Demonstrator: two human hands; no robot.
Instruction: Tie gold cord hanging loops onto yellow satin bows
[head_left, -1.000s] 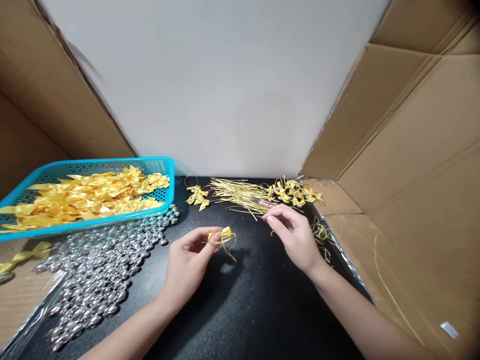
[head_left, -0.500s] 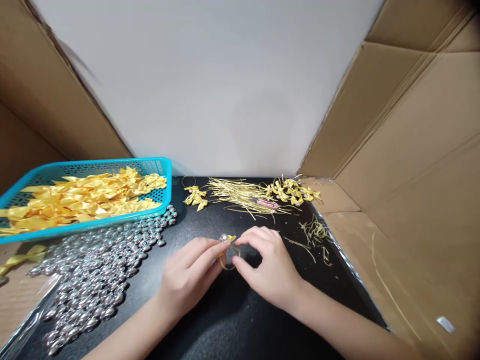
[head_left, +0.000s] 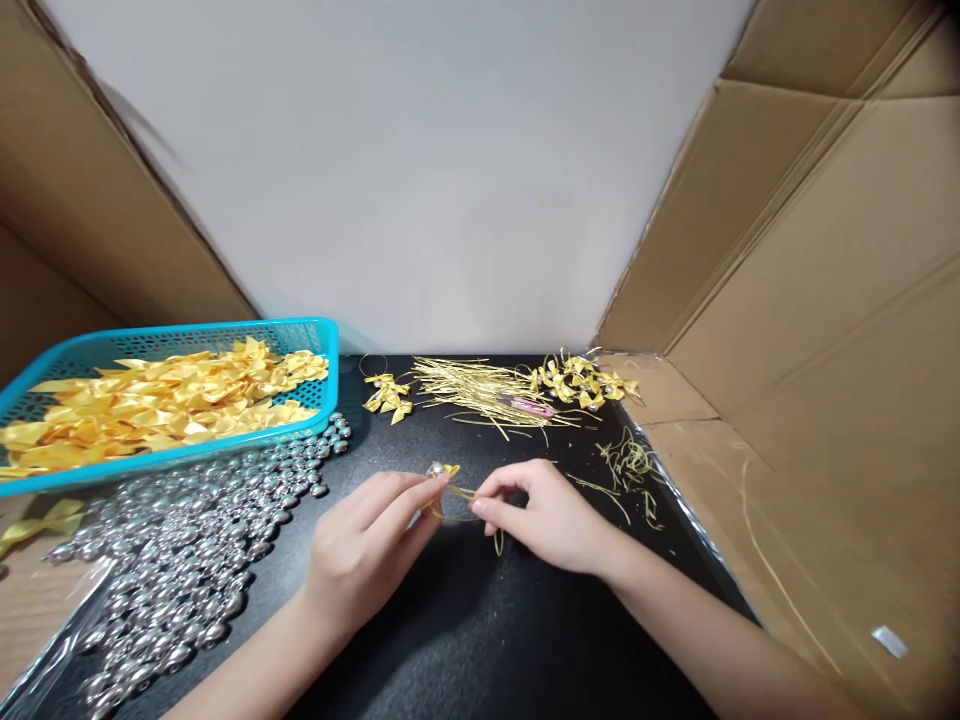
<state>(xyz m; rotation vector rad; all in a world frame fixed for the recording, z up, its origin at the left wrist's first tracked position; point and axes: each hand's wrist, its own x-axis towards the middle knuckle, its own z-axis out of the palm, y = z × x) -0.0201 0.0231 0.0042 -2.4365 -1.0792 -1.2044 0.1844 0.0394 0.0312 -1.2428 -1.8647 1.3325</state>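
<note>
"How many bows are in hand?"

"One yellow bow (head_left: 451, 470), pinched by the left hand (head_left: 371, 540) above the table (head_left: 465, 630); the right hand (head_left: 544, 515) grips gold cord (head_left: 460, 492) running to it."

"Containers?"

"One blue basket (head_left: 334, 375), heaped with yellow ribbons (head_left: 180, 395), too many to count."

"And room?"

"Black surface spreads below both hands; the table's right edge runs alongside cardboard (head_left: 697, 445), the right forearm crossing it."
</note>
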